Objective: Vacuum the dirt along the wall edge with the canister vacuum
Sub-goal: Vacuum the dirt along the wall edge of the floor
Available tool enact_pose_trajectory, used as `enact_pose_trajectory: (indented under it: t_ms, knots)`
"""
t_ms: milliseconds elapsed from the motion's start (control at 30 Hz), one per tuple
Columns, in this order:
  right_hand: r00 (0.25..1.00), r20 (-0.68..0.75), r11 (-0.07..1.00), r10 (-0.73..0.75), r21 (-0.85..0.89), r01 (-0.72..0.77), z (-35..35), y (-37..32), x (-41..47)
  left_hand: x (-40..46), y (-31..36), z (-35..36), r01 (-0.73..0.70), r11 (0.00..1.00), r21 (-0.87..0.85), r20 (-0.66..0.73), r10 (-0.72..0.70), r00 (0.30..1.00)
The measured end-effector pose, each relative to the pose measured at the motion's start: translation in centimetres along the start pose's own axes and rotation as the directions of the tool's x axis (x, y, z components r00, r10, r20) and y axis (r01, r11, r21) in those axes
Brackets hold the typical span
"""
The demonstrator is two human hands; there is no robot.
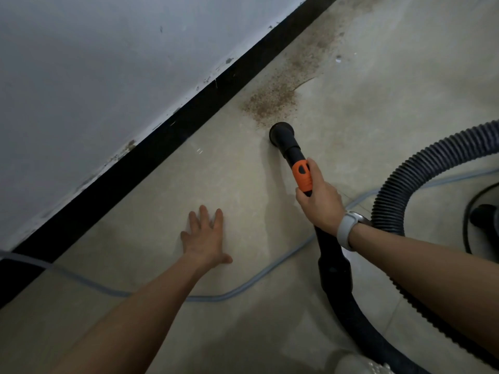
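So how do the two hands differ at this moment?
The right hand is curled round the vacuum nozzle at its orange collar; the left hand holds nothing, fingers spread flat over the floor. The right wrist wears a pale watch; the left is bare. Both reach forward toward the black baseboard.

2 hands, 1 vac hose, 1 nozzle, 1 cable, 1 watch.

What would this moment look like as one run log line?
right hand grips nozzle handle | nozzle at near edge of dirt | left hand flat on floor | dirt remains along baseboard
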State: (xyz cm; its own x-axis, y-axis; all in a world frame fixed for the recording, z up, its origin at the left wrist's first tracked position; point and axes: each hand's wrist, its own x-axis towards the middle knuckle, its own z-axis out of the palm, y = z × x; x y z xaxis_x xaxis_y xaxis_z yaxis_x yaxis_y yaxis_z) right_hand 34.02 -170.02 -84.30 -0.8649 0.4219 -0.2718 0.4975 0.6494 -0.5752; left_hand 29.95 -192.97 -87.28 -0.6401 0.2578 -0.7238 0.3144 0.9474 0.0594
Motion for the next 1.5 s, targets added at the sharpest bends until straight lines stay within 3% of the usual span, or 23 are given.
enact_pose_trajectory:
  t_ms: [767, 1300, 1500]
  knots:
    - [0.988, 0.11, 0.992, -0.106, -0.063, 0.113, 3.2, -9.3, 9.4, 1.6, -1.0, 1.1, -0.006, 1.0, -0.022, -0.053, 0.005, 0.999]
    - [1.0, 0.024, 0.991, -0.005, -0.131, 0.008, 0.5, -3.6, 2.6, 1.5, -0.8, 0.4, -0.008, 0.999, -0.031, -0.018, 0.007, 1.0]
    - [0.995, -0.032, 0.987, 0.097, -0.126, -0.101, 0.6, -2.5, 1.0, 2.4, -0.7, -0.6, 0.003, 0.99, -0.138, -0.103, -0.018, 0.995]
